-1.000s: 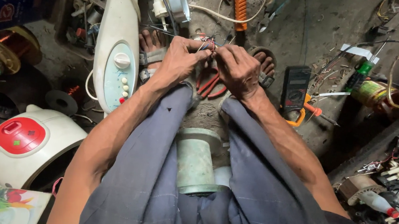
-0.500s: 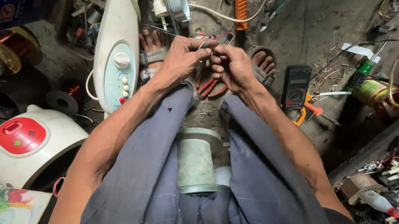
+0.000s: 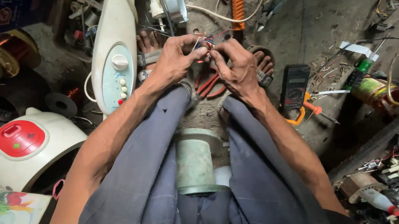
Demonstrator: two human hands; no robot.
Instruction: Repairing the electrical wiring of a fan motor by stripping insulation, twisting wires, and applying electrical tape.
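My left hand (image 3: 177,60) and my right hand (image 3: 236,67) meet above my sandalled feet, both pinching a small bundle of thin coloured wires (image 3: 206,43) between fingertips. The wires run up toward a small round motor part (image 3: 172,1) with white leads. Red-handled pliers (image 3: 209,83) lie on the ground right under my hands. A pale green cylinder (image 3: 195,161) stands between my knees.
A white fan control column (image 3: 116,48) lies to the left, with a white and red rice cooker (image 3: 21,148) below it. A black multimeter (image 3: 295,86) and an orange-handled tool (image 3: 304,110) lie to the right. Copper coils, motor parts and wire scraps litter both sides.
Both hands have stayed together on the wires, with the fingers shifting slightly as they work the strands. Nothing else moved.
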